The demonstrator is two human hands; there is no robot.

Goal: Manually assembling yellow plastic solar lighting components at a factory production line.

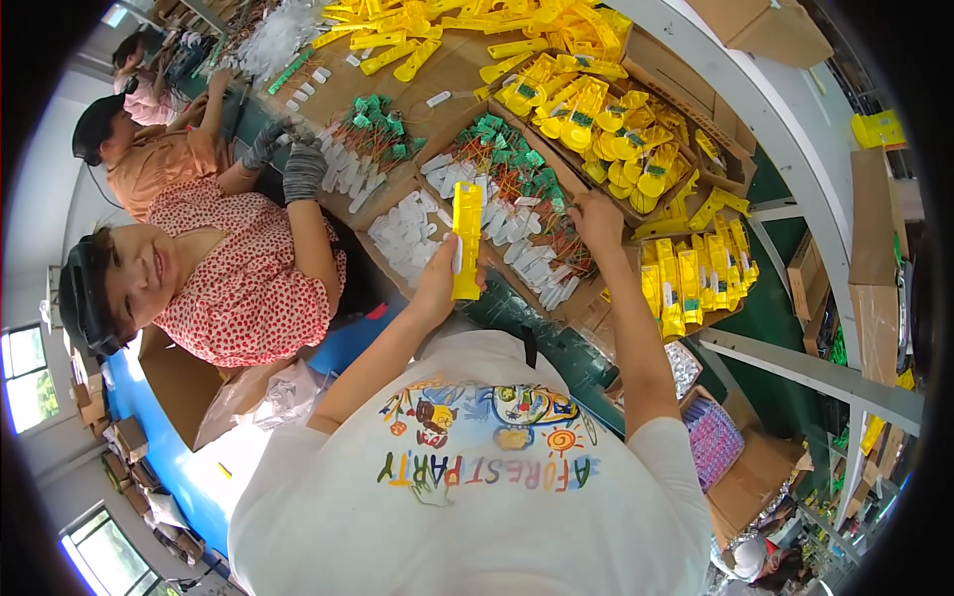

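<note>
My left hand (pixel 435 280) is closed round a long yellow plastic housing (pixel 466 238), held upright above the front edge of a cardboard box. My right hand (pixel 597 223) reaches into the right side of that box, fingers bent and close together by the wired parts; what they pinch is too small to make out. In the box lie small green circuit boards (pixel 537 179) with red and orange wires, joined to flat white plastic pieces (pixel 537 268). Loose white pieces (pixel 405 233) fill a section left of my left hand.
Beyond my right hand, a carton holds yellow housings (pixel 621 129); another at right holds upright ones (pixel 696 273). More yellow parts (pixel 497 25) are heaped at the back. A co-worker in gloves (pixel 304 174) works close on my left. A metal frame (pixel 795 372) runs along the right.
</note>
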